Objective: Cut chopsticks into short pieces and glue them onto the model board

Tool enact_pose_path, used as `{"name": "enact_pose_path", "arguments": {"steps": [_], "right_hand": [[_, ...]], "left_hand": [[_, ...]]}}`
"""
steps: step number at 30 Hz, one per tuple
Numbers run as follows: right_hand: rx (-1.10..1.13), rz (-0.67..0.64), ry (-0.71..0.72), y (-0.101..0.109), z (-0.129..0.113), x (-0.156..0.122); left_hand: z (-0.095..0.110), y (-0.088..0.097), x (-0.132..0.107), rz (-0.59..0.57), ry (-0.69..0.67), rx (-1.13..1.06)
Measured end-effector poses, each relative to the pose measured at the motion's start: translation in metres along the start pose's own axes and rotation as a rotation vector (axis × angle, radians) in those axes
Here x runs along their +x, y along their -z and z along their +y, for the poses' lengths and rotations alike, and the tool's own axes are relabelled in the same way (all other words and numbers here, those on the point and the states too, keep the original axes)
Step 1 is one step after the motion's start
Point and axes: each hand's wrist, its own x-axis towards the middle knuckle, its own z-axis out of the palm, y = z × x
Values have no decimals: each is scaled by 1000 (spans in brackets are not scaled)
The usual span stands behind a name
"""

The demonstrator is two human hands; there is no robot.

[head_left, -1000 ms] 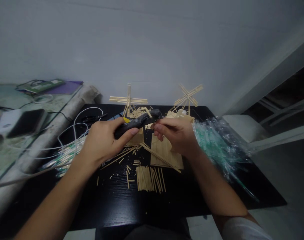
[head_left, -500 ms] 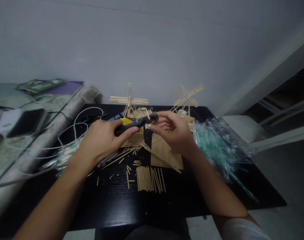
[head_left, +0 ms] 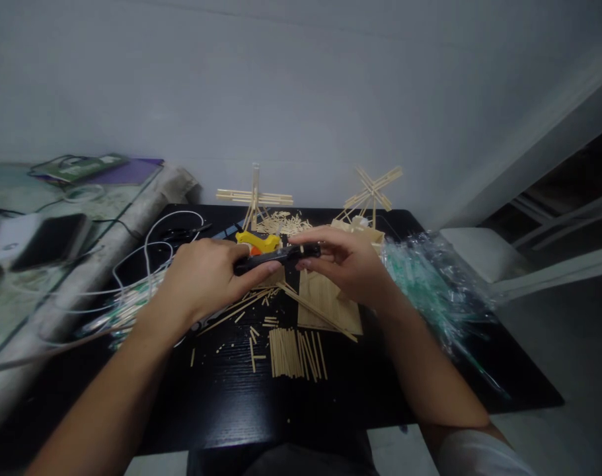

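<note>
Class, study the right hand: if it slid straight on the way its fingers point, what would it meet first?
The right hand points leftward along the black tool it pinches, so it would likely meet the left hand gripping the other end. The yellow glue gun looks farther back, though depth is unclear.

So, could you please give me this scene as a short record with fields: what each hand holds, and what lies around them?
Surface: black table
Left hand: closed around a black tool, held about level
Right hand: fingertips pinch the tool's front end
Behind the tool: yellow glue gun, lying on the table
Below the hands: row of cut sticks; flat stick panel
Far edge: two stick windmills
Left side: white cable
Right side: clear plastic wrap
</note>
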Motion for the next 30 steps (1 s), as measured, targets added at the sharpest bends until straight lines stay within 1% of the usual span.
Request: {"name": "enact_pose_path", "arguments": {"steps": [2,4,8,11,13,16,19,22,25,30], "right_hand": [[16,0,-11,0,0,0],[50,-3,-26,0,-1,0],[123,-7,-42,-3,-5,0],[161,-28,-57,-6,-8,-1],[183,-56,-66,-8,-9,-2],[238,-96,-46,-12,-10,-3],[304,-131,-31,-16,-7,-4],[313,-162,-62,-20,-2,-4],[308,-163,-74,-24,2,-3],[270,-159,-100,-28,0,-2]], "left_hand": [[-1,0,0,6,13,-9],[-3,2,1,12,61,14],[-8,8,4,14,243,66],[-9,12,4,67,312,-65],[-7,12,2,95,300,-253],[-1,10,-1,52,259,-576],[5,7,-2,19,235,-752],[10,4,-3,21,209,-799],[14,3,-2,-5,200,-804],[18,-2,0,-34,210,-780]]}}
